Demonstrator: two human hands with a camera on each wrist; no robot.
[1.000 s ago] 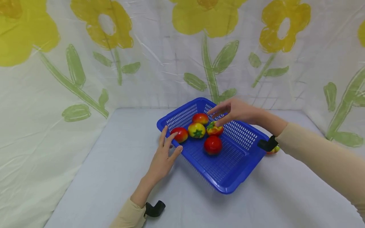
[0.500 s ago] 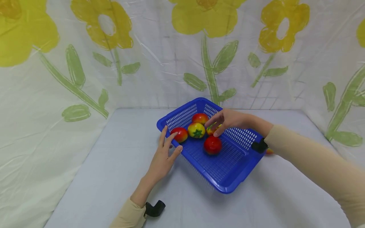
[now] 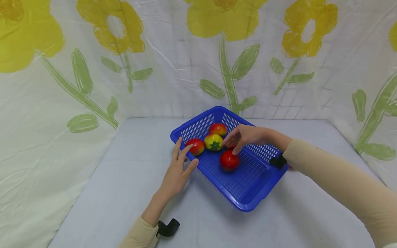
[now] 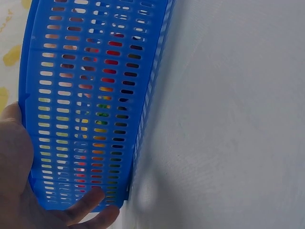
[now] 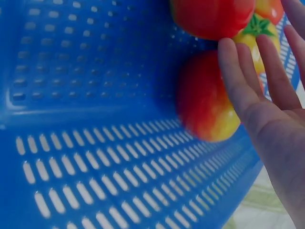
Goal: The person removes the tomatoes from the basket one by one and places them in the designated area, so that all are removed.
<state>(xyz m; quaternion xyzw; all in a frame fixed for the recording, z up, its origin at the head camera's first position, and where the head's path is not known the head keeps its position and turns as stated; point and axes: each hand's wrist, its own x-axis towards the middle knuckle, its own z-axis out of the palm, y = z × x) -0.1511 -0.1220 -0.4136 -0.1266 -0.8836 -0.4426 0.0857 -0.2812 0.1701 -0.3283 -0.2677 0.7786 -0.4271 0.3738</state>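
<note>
A blue plastic basket (image 3: pixel 248 205) stands on the table, holding several glossy tomatoes. My left hand (image 3: pixel 174 175) holds its left rim; in the left wrist view the thumb lies at the rim and two fingers (image 4: pixel 107 218) lie along the outer wall. Inside the basket, my right hand (image 3: pixel 248 135) reaches down with its fingers extended. Its thumb is right at the nearest red tomato (image 3: pixel 230 161). Partly hidden beneath this hand is a red-and-yellow tomato (image 5: pixel 202 95). A yellow tomato (image 3: pixel 213 142) with a green calyx, a red one (image 3: pixel 196 147) and an orange-red one (image 3: pixel 218 129) lie further left.
Outside the basket's right end, a red thing shows partly behind the right wrist. A black wrist mount (image 3: pixel 168 227) sits at the left cuff. White curtains (image 3: pixel 167 86) with painted yellow flowers surround the pale table (image 3: pixel 124 179).
My right hand has moved down and left into the basket, over the red-and-yellow tomato. The nearest red tomato has shifted slightly toward the lower left. The left hand and basket stay put.
</note>
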